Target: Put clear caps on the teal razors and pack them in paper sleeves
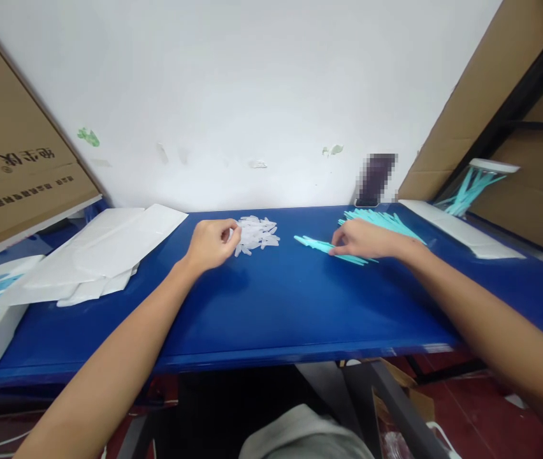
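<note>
in the head view, a blue table (271, 312) runs along a white wall. the left hand (211, 244) is at the left edge of a pile of small whitish pieces (259, 233), thumb and forefinger curled together; whether a piece is pinched there, i cannot tell. the right hand (360, 238) is to the right, its fingertips down at a small row of turquoise sticks (313, 243) lying on the table; whether they grasp a stick or only touch, i cannot tell. these sticks point left toward the whitish pieces, with bare blue between. just beyond the right hand spreads a larger pile of turquoise sticks (389, 221). at the far right, a clear container (472, 191) holds more of them, near a flat white strip (465, 231). on the left are white sheets (104, 239), overlapping, and a cardboard box (18, 121). a dark, blurred object (376, 182) leans by the wall.
</note>
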Action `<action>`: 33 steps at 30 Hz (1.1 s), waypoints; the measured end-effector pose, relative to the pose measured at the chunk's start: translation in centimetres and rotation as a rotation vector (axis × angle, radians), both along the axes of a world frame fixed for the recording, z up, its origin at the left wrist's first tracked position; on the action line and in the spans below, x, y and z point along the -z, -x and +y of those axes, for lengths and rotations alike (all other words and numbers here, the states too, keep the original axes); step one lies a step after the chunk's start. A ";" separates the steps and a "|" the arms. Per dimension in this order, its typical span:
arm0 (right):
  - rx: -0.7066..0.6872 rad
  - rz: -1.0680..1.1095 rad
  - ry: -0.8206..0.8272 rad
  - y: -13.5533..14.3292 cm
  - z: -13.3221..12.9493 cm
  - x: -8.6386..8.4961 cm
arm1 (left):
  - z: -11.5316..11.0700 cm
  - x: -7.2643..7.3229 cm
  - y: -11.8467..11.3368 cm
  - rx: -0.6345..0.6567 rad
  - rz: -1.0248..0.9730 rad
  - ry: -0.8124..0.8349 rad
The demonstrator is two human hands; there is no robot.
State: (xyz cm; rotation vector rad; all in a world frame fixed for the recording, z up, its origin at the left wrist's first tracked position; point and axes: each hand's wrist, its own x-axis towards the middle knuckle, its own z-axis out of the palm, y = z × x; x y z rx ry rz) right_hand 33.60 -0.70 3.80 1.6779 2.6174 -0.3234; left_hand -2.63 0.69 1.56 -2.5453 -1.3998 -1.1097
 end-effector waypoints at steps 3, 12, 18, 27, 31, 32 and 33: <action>-0.114 0.114 0.045 2.3 -1.6 0.3 | -3.1 -1.4 -1.8 0.103 0.105 0.006; -0.336 0.268 -0.213 7.6 -3.7 4.4 | -13.7 0.7 -1.4 0.066 0.061 0.158; -0.407 0.345 -0.341 6.7 -4.3 4.1 | -14.2 3.0 -1.2 0.064 0.161 0.091; -0.557 0.241 -0.322 7.2 -5.9 3.6 | -15.9 2.2 -2.5 0.297 0.335 0.161; -0.596 0.212 -0.304 7.5 -6.8 3.5 | -16.5 2.8 -3.2 0.324 0.385 0.189; -0.601 0.205 -0.297 7.5 -6.9 3.5 | -16.5 3.0 -3.2 0.314 0.402 0.186; -0.603 0.197 -0.292 7.5 -6.9 3.5 | -16.5 3.2 -3.3 0.306 0.419 0.181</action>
